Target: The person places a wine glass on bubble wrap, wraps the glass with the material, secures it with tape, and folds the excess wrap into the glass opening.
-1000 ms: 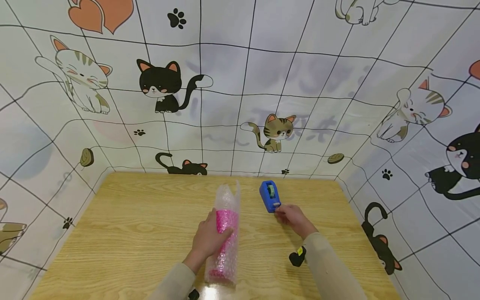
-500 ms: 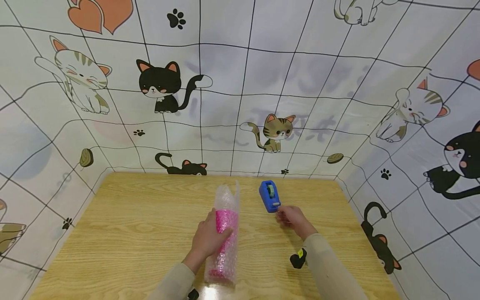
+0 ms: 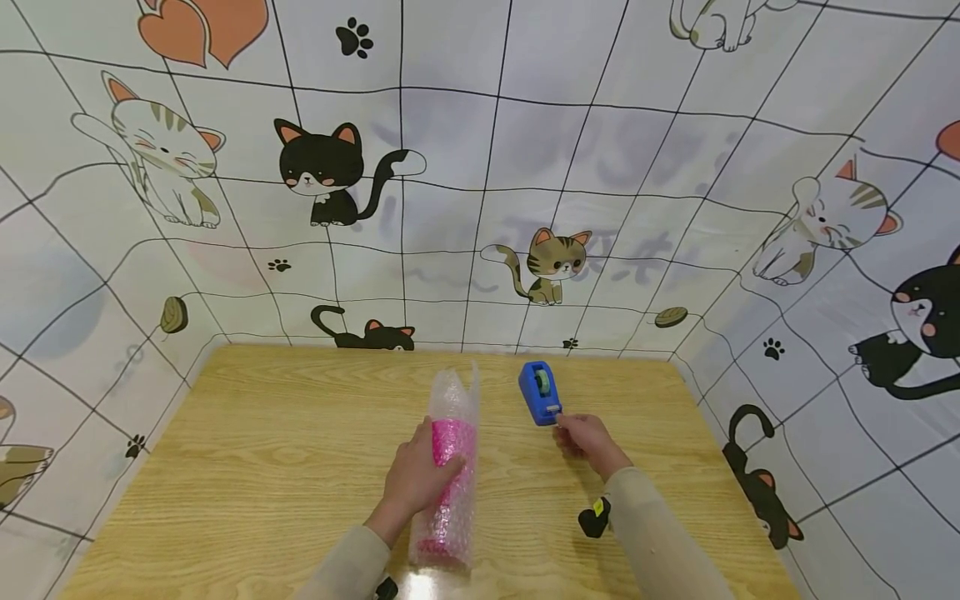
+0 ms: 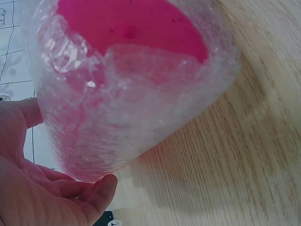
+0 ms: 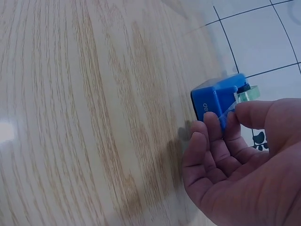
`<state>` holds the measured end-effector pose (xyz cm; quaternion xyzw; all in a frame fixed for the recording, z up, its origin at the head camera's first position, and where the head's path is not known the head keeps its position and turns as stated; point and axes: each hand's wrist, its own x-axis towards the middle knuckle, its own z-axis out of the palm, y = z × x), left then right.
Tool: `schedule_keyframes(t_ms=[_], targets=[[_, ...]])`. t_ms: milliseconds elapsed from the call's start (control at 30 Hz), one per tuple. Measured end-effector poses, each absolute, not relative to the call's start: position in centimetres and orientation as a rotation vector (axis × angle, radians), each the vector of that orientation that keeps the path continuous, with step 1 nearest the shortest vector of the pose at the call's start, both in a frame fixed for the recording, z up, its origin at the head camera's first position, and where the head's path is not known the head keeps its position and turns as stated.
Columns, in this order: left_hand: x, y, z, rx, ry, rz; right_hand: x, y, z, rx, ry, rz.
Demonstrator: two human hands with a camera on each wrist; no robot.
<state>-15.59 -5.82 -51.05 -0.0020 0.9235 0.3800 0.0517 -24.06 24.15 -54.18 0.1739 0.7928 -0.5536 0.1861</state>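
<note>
A pink cylinder in bubble wrap [image 3: 453, 521] lies lengthwise on the table, its wrap extending loose past the far end. My left hand [image 3: 420, 477] grips it from the left, thumb on top; in the left wrist view its round pink end [image 4: 136, 28] shows through the clear wrap. To the right stands a blue tape dispenser [image 3: 537, 390]. At its cutter end is my right hand [image 3: 592, 440]. In the right wrist view, thumb and forefinger pinch a short strip of clear tape [image 5: 227, 113] stretching from the dispenser, and the green-tinted roll [image 5: 250, 94] sits behind.
The wooden table [image 3: 285, 450] meets a cloth wall [image 3: 450, 217] printed with cats and grid lines at the back and sides. A black wrist device [image 3: 595, 518] with a yellow mark sits by the right sleeve [image 3: 660, 533].
My right hand has shifted very slightly to the right at the dispenser's cutter end. The left hand, the wrapped cylinder and the dispenser look unmoved.
</note>
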Motion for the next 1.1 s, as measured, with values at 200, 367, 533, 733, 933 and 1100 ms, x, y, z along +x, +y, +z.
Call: schedule_keyframes(t_ms=[200, 367, 533, 733, 933, 1100], targets=[[-15.8, -5.9, -51.5, -0.021, 2.805, 1.153, -24.1, 24.0, -54.5, 0.503, 2.244, -1.555], [-15.8, -5.9, -51.8, -0.020, 2.809, 1.143, -24.0, 23.8, -54.3, 0.511, 2.231, -1.575], [-15.9, -5.8, -51.8, -0.019, 2.809, 1.153, -24.0, 23.6, -54.2, 0.513, 2.217, -1.585], [-15.7, -5.9, -51.7, -0.024, 2.803, 1.154, -24.3, 23.4, -54.3, 0.548, 2.192, -1.581], [-15.8, -5.9, -51.6, -0.021, 2.804, 1.164, -24.7, 23.3, -54.4, 0.590, 2.174, -1.589], [-15.7, -5.9, -51.3, -0.020, 2.796, 1.171, -24.9, 23.1, -54.4, 0.609, 2.173, -1.590]])
